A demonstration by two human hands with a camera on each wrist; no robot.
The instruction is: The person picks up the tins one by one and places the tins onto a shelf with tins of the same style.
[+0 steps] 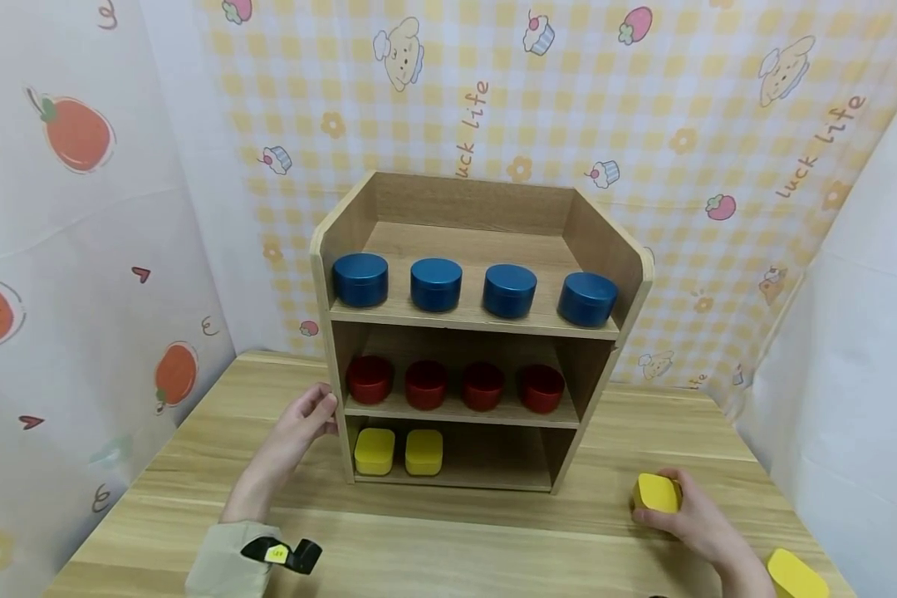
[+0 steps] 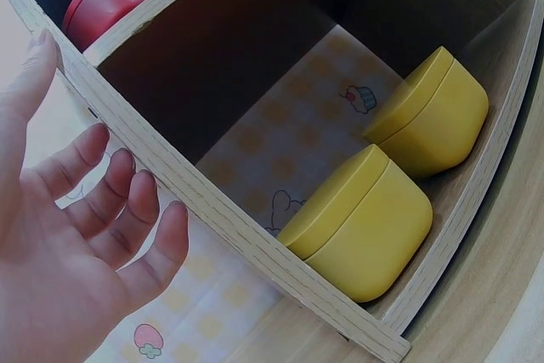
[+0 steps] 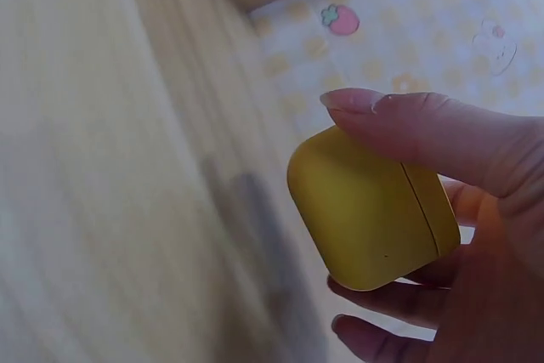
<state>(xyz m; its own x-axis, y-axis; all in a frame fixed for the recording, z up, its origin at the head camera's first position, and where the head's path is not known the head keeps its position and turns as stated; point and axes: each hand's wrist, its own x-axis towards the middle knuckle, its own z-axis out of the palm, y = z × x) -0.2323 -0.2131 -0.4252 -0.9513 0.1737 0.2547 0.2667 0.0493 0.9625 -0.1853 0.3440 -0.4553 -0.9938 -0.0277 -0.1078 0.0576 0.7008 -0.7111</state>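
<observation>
My right hand (image 1: 698,519) grips a yellow square tin (image 1: 656,493) by its sides, to the right of a wooden shelf unit (image 1: 482,325). In the right wrist view the thumb lies along one side of the tin, fingers on the other, and the tin is off the table. My left hand (image 1: 308,423) is at the unit's left side panel, with the thumb at its front edge in the left wrist view and the fingers loosely bent. On the bottom shelf stand two yellow tins, a left one (image 1: 374,452) and a right one (image 1: 423,453).
Several round blue tins (image 1: 436,285) line the top shelf, and several round red tins (image 1: 426,384) the middle one. Another yellow tin (image 1: 796,575) lies on the wooden table (image 1: 448,548) by my right forearm. Patterned cloth (image 1: 448,100) hangs behind and at both sides.
</observation>
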